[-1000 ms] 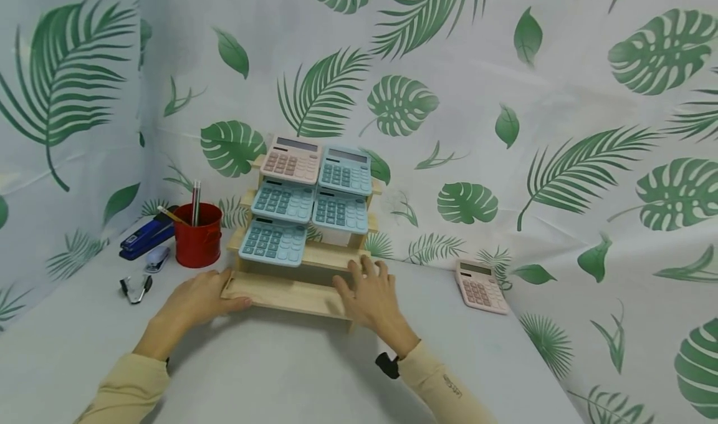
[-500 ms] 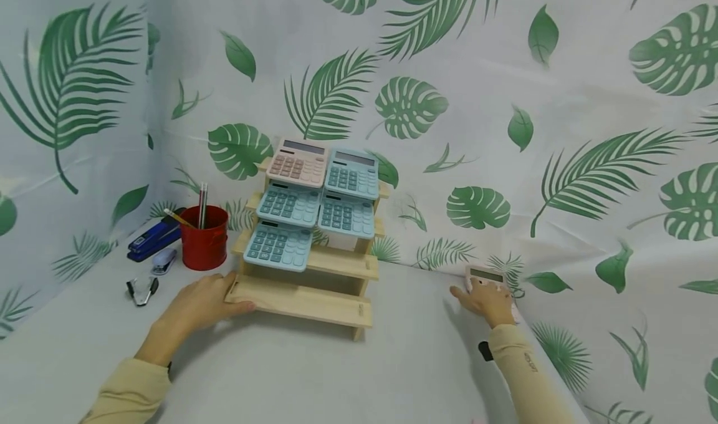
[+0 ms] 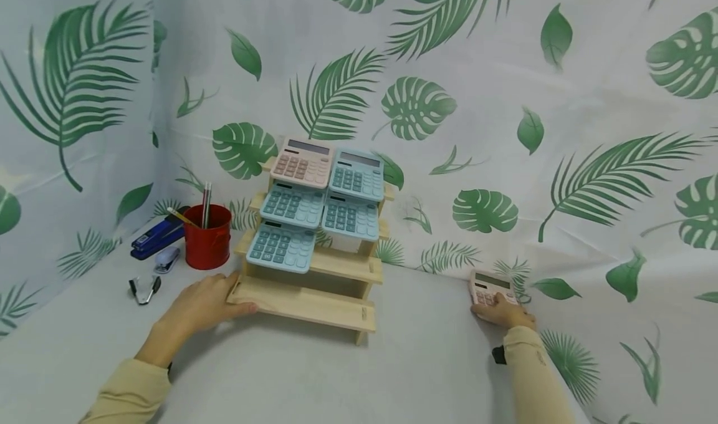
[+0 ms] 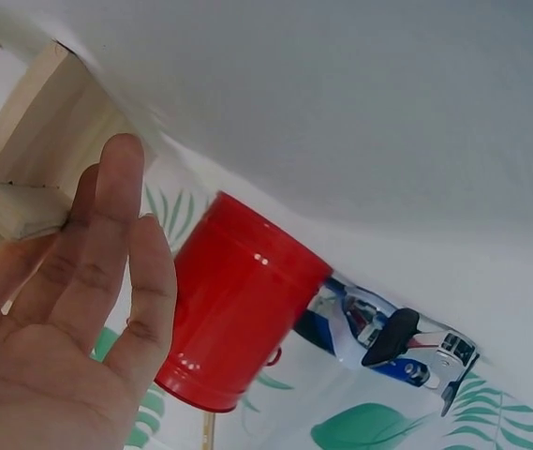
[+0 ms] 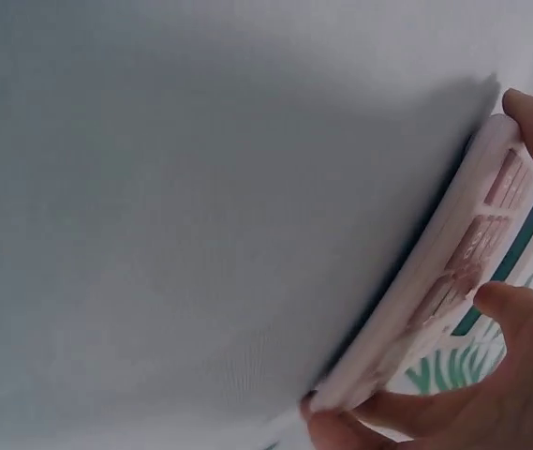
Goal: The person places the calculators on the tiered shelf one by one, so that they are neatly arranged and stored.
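Observation:
My left hand [image 3: 204, 302] is at the left end of a tiered wooden rack [image 3: 308, 302], thumb along the front edge of its lowest shelf. The left wrist view shows straight fingers [image 4: 116, 202] beside the wooden end. At the far right, my right hand [image 3: 507, 315] holds a pink calculator [image 3: 488, 290] by its opposite edges, with one fingertip over the keys. Its dark underside shows close over the table in the right wrist view. On the rack sit another pink calculator [image 3: 303, 162] and several blue calculators [image 3: 280, 247]; the lowest shelf is bare.
Left of the rack stands a red bucket [image 3: 207, 240] with pencils. Near it are a blue stapler [image 3: 159, 237], a small pale stapler [image 3: 166, 259] and a black-and-silver item [image 3: 144, 289]. A leaf-patterned sheet [image 3: 426, 68] hangs behind the white table [image 3: 314, 380].
My right hand has gone from the rack's right side to the pink calculator at the far right and now holds it. The left hand stays at the rack; the view shifted slightly.

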Demonstrator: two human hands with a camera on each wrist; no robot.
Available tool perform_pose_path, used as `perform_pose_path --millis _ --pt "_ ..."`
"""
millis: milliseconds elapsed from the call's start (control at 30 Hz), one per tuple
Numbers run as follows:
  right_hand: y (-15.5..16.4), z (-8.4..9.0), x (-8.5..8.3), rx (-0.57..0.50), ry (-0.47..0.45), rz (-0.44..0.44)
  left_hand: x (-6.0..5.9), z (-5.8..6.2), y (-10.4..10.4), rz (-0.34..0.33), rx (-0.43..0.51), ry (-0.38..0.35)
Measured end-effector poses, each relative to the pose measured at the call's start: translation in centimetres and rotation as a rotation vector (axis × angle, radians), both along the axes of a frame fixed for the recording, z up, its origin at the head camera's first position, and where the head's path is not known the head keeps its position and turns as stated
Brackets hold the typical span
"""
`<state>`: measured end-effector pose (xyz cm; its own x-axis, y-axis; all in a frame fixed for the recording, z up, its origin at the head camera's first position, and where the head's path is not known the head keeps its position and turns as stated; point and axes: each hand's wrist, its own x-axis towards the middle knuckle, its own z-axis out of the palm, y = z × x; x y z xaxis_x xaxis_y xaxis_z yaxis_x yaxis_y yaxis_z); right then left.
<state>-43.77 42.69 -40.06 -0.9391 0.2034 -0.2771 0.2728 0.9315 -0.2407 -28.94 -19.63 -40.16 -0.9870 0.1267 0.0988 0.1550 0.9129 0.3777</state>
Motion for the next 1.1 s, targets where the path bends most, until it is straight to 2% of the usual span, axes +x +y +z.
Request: perform_pose_path --millis 200,300,400,600,767,967,1100 --pt "-1.1 1.5 1.3 0.13 0.007 0.132 0.0 0.1 0.1 -0.006 0.0 0.0" --pt "-2.1 2.1 2.1 0.082 -0.001 0.149 0.0 0.3 0.2 -0.011 0.001 -0.005" --pt "-3.3 2.6 3.2 0.038 0.044 0.175 -0.1 0.4 0.2 -0.016 -0.002 -0.007" --pt "-7.1 3.8 6.7 0.035 0.175 0.28 0.1 0.4 0.1 -0.02 0.002 -0.018" --pt "-11.3 5.8 9.9 0.045 0.248 0.354 0.1 0.4 -0.2 -0.023 0.003 -0.011" --pt "-16.4 7.7 13.6 0.038 0.298 0.449 0.2 0.5 -0.3 -0.025 -0.004 -0.01" --pt "-19.6 8.3 15.2 0.055 0.326 0.539 0.3 0.4 -0.1 -0.037 -0.001 -0.017"
